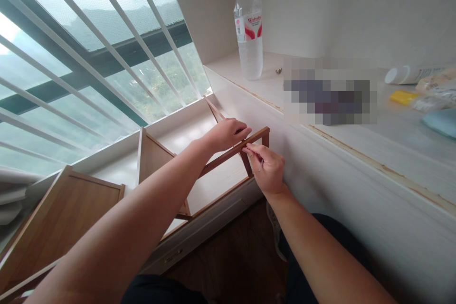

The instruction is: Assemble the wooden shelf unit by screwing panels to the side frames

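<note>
A brown wooden frame (265, 134) with a long top rail stands upright on the white window sill. My left hand (230, 133) comes in from the far side of the rail, its fingers curled down at the wood and its thumb hidden. Just across from it, my right hand (268, 166) is closed in a pinch against the near side of the same rail. A thin shiny bit shows between its fingers, too small to name. Wooden panels (151, 156) joined to slim rails stand further left, partly behind my left forearm.
A barred window (107, 42) is on the left. To the right, a raised white ledge (356, 152) carries a water bottle (249, 33), a small metal piece (278, 71), a white tube (406, 75) and plastic bags (434, 95). A blurred patch hides part of it. Below is dark floor (221, 247).
</note>
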Motion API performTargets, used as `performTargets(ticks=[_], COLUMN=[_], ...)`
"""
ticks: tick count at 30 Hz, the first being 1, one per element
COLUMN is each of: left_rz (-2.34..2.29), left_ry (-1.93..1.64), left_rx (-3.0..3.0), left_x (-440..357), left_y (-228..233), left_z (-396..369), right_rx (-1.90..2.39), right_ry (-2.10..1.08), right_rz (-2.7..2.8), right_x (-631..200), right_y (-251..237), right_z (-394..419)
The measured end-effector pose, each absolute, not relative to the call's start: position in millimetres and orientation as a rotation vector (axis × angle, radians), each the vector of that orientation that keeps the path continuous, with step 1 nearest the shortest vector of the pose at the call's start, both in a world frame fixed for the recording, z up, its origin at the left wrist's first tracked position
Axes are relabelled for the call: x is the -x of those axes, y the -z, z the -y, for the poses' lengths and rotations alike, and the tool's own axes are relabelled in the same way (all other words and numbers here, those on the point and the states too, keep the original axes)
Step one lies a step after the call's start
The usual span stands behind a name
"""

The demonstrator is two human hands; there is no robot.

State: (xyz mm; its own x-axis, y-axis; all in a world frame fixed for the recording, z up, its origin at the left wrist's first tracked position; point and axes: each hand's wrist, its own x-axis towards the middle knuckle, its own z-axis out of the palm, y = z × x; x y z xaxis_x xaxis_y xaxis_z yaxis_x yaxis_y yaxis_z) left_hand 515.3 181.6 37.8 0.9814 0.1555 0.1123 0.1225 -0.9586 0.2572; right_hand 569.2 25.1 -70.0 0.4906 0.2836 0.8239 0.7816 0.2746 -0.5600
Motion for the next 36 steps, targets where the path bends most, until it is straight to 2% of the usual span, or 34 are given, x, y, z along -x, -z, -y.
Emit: performTargets(ticks=[9,25,36], left_rz=[-0.203,-0.146,-0.155], left_ry=[-0.198,-0.217,-0.197], left_rx=[-2.865,-2.883,-2.897], left_x=[-514.2,-516.5,-512.6], left_y=[-38.2,-37.7,-36.0], left_z=[-181.4,-182.7,-184.2], right_rx=[1.355,1.361,1.301], right_ry=[0.414,0.177,0.180], right_rz=[1.069,0.958,0.956], right_x=[-568.0,-572.5,-569.4], right_y=[67.5,64.6,61.7], right_z=[-18.1,-18.9,-19.3])
